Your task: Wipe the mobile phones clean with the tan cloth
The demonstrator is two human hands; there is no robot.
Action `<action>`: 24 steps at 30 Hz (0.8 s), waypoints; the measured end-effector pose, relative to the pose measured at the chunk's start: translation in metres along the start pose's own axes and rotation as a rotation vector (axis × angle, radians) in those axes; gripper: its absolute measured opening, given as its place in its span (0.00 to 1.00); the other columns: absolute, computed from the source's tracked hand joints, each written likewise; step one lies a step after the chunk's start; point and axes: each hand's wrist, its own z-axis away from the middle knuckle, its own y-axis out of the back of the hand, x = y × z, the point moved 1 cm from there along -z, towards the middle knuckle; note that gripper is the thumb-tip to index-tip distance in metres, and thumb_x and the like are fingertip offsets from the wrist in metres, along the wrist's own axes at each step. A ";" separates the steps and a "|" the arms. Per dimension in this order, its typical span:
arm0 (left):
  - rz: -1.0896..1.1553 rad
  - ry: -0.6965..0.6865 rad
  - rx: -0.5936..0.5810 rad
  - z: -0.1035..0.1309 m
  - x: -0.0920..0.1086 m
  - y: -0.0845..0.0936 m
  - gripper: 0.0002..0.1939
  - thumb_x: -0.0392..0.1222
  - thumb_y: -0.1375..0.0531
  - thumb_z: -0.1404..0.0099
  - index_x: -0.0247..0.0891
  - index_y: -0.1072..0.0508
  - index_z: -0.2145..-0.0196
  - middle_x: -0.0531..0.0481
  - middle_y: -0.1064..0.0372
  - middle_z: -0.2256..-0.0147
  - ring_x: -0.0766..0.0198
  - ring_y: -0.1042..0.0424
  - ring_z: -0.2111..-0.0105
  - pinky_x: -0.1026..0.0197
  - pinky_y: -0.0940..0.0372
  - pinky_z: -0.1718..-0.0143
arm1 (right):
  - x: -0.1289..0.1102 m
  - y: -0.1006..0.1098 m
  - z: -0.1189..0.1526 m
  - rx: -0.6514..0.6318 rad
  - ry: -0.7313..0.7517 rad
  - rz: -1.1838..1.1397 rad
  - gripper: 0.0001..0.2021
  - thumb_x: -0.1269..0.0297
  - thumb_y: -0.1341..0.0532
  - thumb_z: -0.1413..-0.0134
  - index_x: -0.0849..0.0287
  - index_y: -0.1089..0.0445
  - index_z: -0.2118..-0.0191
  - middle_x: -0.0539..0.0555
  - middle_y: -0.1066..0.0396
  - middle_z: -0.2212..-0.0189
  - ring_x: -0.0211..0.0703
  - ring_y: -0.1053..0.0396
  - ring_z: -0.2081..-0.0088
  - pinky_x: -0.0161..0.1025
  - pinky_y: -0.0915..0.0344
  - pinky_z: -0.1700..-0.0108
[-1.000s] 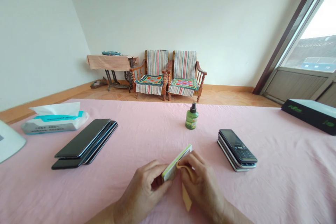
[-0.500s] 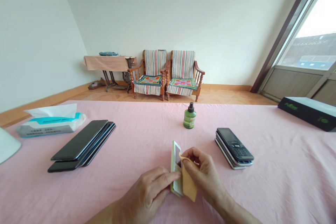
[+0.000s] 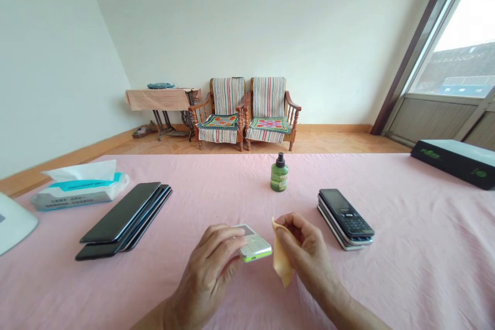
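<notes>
My left hand (image 3: 211,263) grips a white keypad mobile phone (image 3: 255,245) with a bright green edge, by its left side. The phone is held face up and slightly tilted, and its small screen is partly behind my fingers. Just right of it, my right hand (image 3: 305,250) pinches a yellow cloth (image 3: 283,263) between thumb and fingers. The cloth hangs down, apart from the phone. Beyond my right hand lies a stack of keypad phones (image 3: 346,216), a black one on top. A stack of dark smartphones (image 3: 124,214) lies to the left.
On the pink tablecloth (image 3: 216,180), a green spray bottle (image 3: 279,174) stands upright ahead of my hands. A tissue pack (image 3: 81,193) lies at the far left, beside a white rounded object (image 3: 13,224). At the right edge is a black box (image 3: 450,162). Two wooden chairs (image 3: 270,98) stand beyond.
The phone has turned from standing on edge to lying face up in my left hand, and shifted left. The yellow cloth has come away from its screen in my right hand.
</notes>
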 end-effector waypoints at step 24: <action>-0.005 0.040 0.047 0.002 0.001 -0.002 0.11 0.30 0.45 0.31 0.36 0.32 0.52 0.44 0.29 0.61 0.58 0.29 0.59 0.58 0.32 0.57 | -0.022 -0.011 0.027 -0.243 1.074 0.599 0.16 0.78 0.46 0.40 0.64 0.36 0.47 0.59 0.28 0.65 0.44 0.32 0.67 0.42 0.33 0.66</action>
